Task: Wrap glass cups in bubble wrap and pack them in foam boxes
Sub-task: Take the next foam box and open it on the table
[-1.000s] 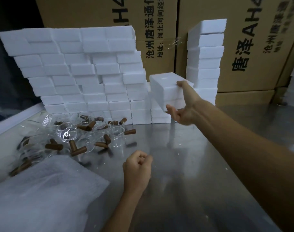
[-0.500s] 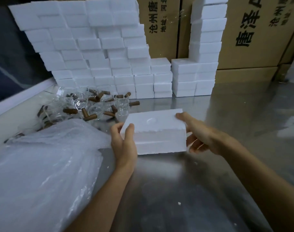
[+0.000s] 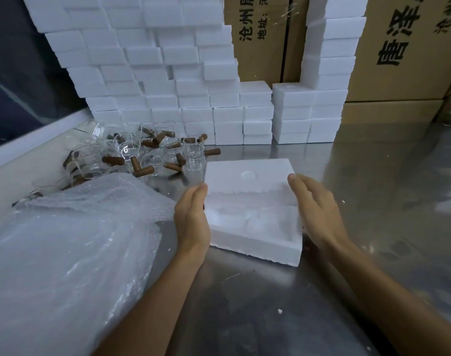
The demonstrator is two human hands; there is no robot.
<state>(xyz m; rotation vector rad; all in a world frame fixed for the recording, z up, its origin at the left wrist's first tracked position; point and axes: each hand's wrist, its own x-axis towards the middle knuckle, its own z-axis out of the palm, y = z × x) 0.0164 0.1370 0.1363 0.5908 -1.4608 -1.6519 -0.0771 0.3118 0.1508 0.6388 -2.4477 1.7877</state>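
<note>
A white foam box lies on the steel table, its lid (image 3: 247,174) slid back so the moulded base (image 3: 255,227) shows. My left hand (image 3: 193,217) rests against the box's left side, with straight fingers reaching the lid's near left corner. My right hand (image 3: 317,211) lies along the right side, and its fingertips touch the lid's near right corner. Several glass cups (image 3: 131,150) with brown wooden handles sit in a heap behind and to the left of the box. A pile of bubble wrap (image 3: 65,247) covers the near left of the table.
A tall wall of stacked foam boxes (image 3: 155,73) lines the back, with a narrower stack (image 3: 329,60) to its right. Printed cardboard cartons (image 3: 404,60) stand behind them. Bare steel table (image 3: 386,188) extends to the right, with small foam crumbs on it.
My right hand brought a foam box from the stack down to the table and my left hand joined it. Since then the lid has slid back off the base.
</note>
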